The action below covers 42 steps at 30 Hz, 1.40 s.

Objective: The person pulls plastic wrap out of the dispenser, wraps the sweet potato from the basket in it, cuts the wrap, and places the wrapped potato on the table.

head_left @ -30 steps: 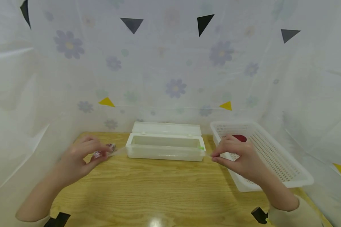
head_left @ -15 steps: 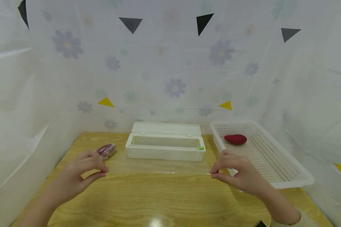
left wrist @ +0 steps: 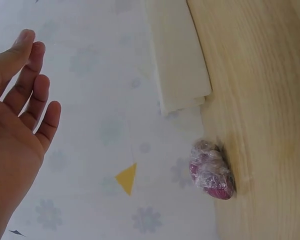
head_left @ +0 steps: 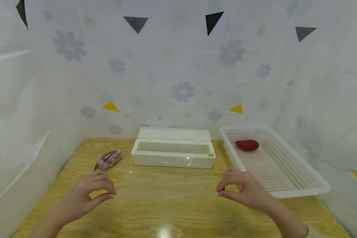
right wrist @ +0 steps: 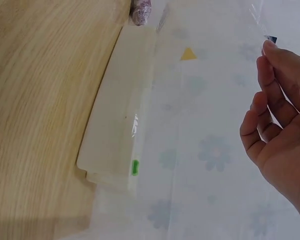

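A sheet of clear cling film (head_left: 169, 185) stretches from the white dispenser box (head_left: 172, 161) toward the front of the table, faint except for glints. My left hand (head_left: 90, 195) pinches its left front corner between thumb and forefinger. At the opposite corner my right hand (head_left: 244, 190) pinches the film the same way. The box stands with its lid (head_left: 174, 134) raised and a green slider (head_left: 210, 154) at its right end. Beyond my left hand lies a film-wrapped sweet potato-like red thing (head_left: 108, 160), seen too in the left wrist view.
A white perforated basket (head_left: 285, 165) stands at the right, close to my right hand. In it lies an unwrapped dark red tuber-shaped thing (head_left: 247, 145). A pale flowered curtain (head_left: 154, 72) hangs behind and beside the wooden table (head_left: 137, 218).
Both hands have moved back toward the person, drawing the film out from over the box across the table. The wrapped red thing has come into fuller view.
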Available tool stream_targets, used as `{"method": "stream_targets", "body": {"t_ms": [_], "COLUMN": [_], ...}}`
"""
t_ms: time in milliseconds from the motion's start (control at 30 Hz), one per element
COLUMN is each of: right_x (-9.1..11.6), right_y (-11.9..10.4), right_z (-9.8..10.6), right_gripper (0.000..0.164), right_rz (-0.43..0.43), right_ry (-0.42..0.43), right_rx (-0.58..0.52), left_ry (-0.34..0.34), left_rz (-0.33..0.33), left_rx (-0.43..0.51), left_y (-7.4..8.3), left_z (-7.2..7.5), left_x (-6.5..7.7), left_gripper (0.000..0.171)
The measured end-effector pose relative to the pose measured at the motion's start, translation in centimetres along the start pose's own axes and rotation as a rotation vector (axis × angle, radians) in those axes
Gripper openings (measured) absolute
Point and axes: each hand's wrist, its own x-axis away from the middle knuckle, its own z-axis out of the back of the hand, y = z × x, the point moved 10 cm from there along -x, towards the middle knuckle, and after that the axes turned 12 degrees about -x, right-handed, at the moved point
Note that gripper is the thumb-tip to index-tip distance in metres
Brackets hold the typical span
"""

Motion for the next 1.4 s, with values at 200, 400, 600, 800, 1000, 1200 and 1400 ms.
{"method": "stream_targets", "body": {"t_ms": [200, 400, 600, 800, 1000, 1200, 1400], "right_x": [0.8, 1.6, 2.4, 3.0, 3.9, 5.0, 6.2], "right_y": [1.1, 1.9, 2.7, 2.9, 3.6, 4.5, 5.7], "right_z": [-0.8, -1.8, -3.4, -5.2, -6.7, -7.9, -8.9], "right_gripper": [0.033, 0.030, 0.024, 0.010, 0.011, 0.011, 0.010], "right_rz": [-0.037, -0.054, -0.089, -0.128, -0.213, -0.286, -0.408], "right_ry": [-0.019, -0.062, -0.137, -0.233, -0.322, -0.382, -0.435], "right_rx": [-0.003, -0.010, -0.040, -0.062, -0.035, -0.002, -0.022], "left_ry": [-0.094, -0.097, -0.159, -0.247, -0.323, -0.428, -0.493], "left_rz": [0.070, 0.042, 0.066, 0.090, 0.135, 0.189, 0.209], "left_rx": [0.000, 0.039, 0.079, 0.139, 0.198, 0.258, 0.273], "left_y": [-0.5, -0.7, -1.4, -1.8, -2.4, -2.7, -2.8], "left_z": [-1.8, -3.2, -5.0, -6.4, -7.4, -8.2, -8.7], "left_x": [0.8, 1.4, 2.2, 2.9, 3.5, 3.7, 3.9], "left_gripper": [0.042, 0.036, 0.032, 0.029, 0.023, 0.012, 0.007]}}
